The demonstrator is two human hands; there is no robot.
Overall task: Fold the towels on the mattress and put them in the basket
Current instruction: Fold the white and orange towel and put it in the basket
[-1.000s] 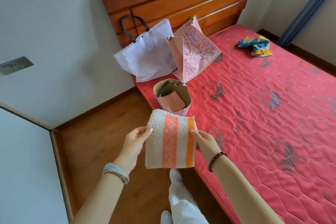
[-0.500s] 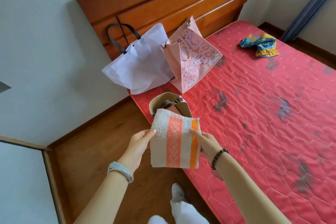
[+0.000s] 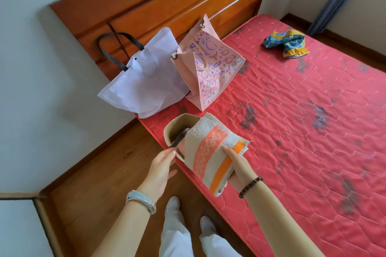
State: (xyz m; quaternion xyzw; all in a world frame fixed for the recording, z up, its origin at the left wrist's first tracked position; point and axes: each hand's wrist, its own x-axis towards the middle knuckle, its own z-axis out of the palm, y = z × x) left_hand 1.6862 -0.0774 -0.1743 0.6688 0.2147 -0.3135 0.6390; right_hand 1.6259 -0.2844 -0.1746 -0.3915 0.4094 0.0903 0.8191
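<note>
**Orange-striped towel at the basket mouth**

Count: one basket (image 3: pixel 171 129), beige, standing on the red mattress (image 3: pixel 313 142) at its near corner. One striped towel (image 3: pixel 211 152), folded, white with orange bands. One crumpled towel (image 3: pixel 285 43), blue and yellow, well apart from the basket, far across the mattress. Two bags just behind the basket: a white bag (image 3: pixel 146 83) with a black handle and a pink bag (image 3: pixel 211 69) with printed doodles, both leaning on the wooden headboard (image 3: pixel 167 0). Two hands in view, a bracelet on each wrist.

Grip: right hand (image 3: pixel 238 166) is clamped on the striped towel, thumb pressed on top near the solid orange band, fingers curled underneath. The towel is tilted. Its far end lies over the basket's right rim and covers part of the opening; its near end hangs out past the mattress edge.

Left hand (image 3: pixel 161 170) holds nothing. Fingers are nearly straight and close together, thumb spread away. The fingertips (image 3: pixel 173 153) reach the near wall of the basket. Whether they actually press it I cannot tell.

Inside the basket a dark strap shows beside the towel; the rest of the contents is hidden.
</note>
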